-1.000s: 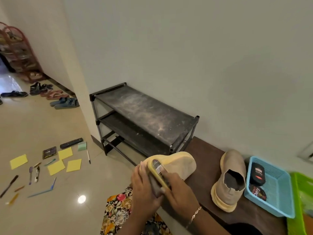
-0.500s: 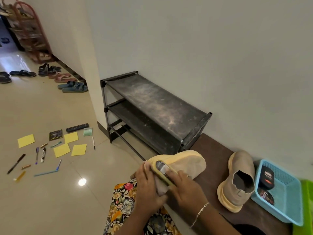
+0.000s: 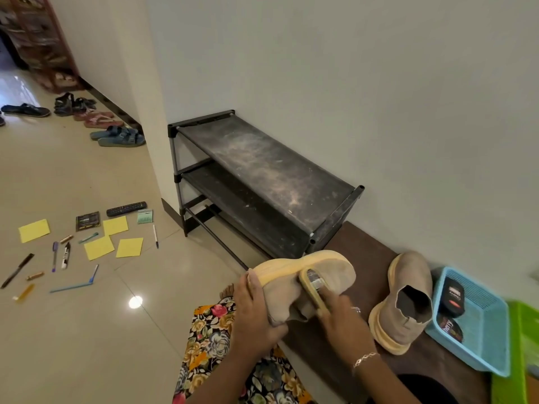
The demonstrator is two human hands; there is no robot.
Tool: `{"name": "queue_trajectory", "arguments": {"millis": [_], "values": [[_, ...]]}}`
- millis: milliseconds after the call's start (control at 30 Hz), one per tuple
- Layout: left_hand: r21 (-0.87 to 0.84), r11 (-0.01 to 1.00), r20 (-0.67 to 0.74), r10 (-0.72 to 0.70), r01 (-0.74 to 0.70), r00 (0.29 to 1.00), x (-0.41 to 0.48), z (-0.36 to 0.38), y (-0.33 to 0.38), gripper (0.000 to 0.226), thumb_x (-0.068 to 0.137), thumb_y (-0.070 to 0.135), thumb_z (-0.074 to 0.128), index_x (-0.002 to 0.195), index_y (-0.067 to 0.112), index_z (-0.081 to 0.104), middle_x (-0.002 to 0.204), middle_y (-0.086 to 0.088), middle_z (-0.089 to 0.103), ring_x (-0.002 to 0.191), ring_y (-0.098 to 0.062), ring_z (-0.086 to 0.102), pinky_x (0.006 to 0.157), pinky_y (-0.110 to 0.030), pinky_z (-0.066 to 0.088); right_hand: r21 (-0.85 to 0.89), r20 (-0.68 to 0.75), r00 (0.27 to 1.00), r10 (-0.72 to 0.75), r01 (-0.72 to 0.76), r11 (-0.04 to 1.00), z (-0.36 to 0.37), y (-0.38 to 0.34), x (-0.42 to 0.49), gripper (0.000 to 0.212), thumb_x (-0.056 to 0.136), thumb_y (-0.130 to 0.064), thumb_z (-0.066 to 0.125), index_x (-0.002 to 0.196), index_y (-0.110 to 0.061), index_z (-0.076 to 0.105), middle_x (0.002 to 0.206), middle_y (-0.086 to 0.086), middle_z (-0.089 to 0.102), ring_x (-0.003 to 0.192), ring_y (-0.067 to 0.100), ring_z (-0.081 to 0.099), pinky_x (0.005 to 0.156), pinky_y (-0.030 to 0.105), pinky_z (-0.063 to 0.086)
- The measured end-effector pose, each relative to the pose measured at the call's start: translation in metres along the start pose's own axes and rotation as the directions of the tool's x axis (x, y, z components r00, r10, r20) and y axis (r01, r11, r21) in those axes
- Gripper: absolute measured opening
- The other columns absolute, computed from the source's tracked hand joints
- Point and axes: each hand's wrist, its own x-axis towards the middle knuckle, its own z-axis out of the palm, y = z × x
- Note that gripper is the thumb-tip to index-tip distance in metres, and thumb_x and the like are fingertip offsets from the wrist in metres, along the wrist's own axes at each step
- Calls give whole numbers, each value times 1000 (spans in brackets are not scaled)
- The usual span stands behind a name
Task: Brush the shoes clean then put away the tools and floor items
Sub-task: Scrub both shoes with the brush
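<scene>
Beige shoe (image 3: 338, 272) with a yellow sole, shown turned on its side with the sole facing up and to the left. It is held in the air over the near edge of a dark wooden bench (image 3: 364, 246) and above a floral-print garment (image 3: 210, 345). The heel end is gripped by the left hand (image 3: 253, 313), whose thumb lies on the sole edge. A yellow-backed brush (image 3: 313, 290) is grasped in the right hand (image 3: 341, 316) and laid against the fabric upper just below the sole; a bracelet (image 3: 364, 358) is worn on that wrist. The second shoe (image 3: 405, 298) of the pair is stood on the bench to the right, toe towards the wall, apart from the held one. Just beside it a blue basket (image 3: 481, 325) is seen, in which a black polish container (image 3: 452, 297) lies, and a green tray (image 3: 522, 345) is cut off by the right edge. A dusty black two-tier shoe rack (image 3: 262, 176) is set against the wall beyond the bench. Yellow notes (image 3: 34, 230), a remote control (image 3: 126, 208) and several pens (image 3: 155, 236) are scattered on the tiled floor (image 3: 87, 330) to the left, and sandals (image 3: 121, 137) are lined up along the far wall.
</scene>
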Motion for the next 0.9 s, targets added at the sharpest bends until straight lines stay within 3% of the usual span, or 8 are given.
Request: {"name": "queue_trajectory", "arguments": {"millis": [100, 200, 300, 467, 633, 733, 800, 900], "values": [[12, 1000, 6, 9, -9, 1000, 1, 0, 0, 115, 55, 56, 55, 145, 6, 4, 142, -14, 16, 130, -31, 18, 101, -40, 26, 122, -36, 986, 166, -160, 979, 2, 9, 5, 44, 96, -37, 39, 138, -31, 26, 121, 5, 49, 104, 23, 54, 87, 35, 47], [-51, 997, -6, -63, 63, 998, 4, -2, 3, 114, 60, 59, 51, 145, 7, -6, 147, -22, 12, 135, -28, 9, 107, -35, 18, 294, 42, 986, -162, 143, 945, 9, -29, -33, 49, 89, -61, 31, 134, -44, 23, 122, -9, 43, 104, 8, 49, 82, 20, 40], [-60, 996, 51, -59, 62, 997, 3, -3, 6, 113, 64, 59, 52, 141, 9, -13, 151, -21, 3, 140, -32, 3, 110, -30, 9, 251, -17, 937, -348, 341, 906, 10, -25, -40, 63, 74, -81, 11, 129, -50, 15, 118, -9, 43, 100, 10, 50, 78, 23, 43], [28, 999, 28, 15, -16, 999, 0, -1, 1, 117, 57, 58, 55, 146, 14, -7, 147, -15, 9, 136, -34, 16, 106, -37, 24, 347, -176, 982, 75, -10, 938, -7, -6, 8, 42, 95, -35, 41, 136, -26, 35, 129, 4, 50, 110, 21, 53, 86, 31, 43], [21, 994, 15, 110, -111, 994, 1, -2, -2, 102, 67, 65, 57, 141, 3, 25, 143, -21, 27, 137, -26, 14, 108, -44, 31, 203, -60, 905, -420, 423, 883, -2, -47, -20, 61, 85, -65, 22, 139, -38, 29, 122, -5, 47, 104, 14, 52, 84, 29, 45], [73, 987, 17, 143, -144, 990, -1, -6, 3, 118, 55, 57, 57, 146, 5, 2, 142, -17, 20, 129, -32, 21, 99, -44, 38, 289, -148, 989, 21, 22, 957, -8, -15, 16, 43, 94, -40, 37, 135, -29, 35, 121, 2, 52, 97, 20, 58, 82, 38, 50], [104, 979, 1, 177, -176, 984, -4, -5, 5, 122, 53, 56, 57, 146, 6, -3, 142, -16, 19, 128, -33, 23, 98, -45, 38, 392, -173, 958, 230, -147, 908, -14, -13, 24, 35, 96, -30, 42, 130, -21, 40, 115, 9, 57, 90, 23, 60, 79, 42, 52], [69, 982, -63, 179, -175, 982, 0, -9, 11, 106, 59, 54, 55, 142, 1, 15, 137, -17, 29, 124, -34, 33, 94, -49, 46, 344, -110, 988, -111, 143, 928, -8, -67, -4, 40, 94, -38, 39, 131, -25, 41, 111, -1, 54, 93, 12, 57, 80, 25, 48]]}}
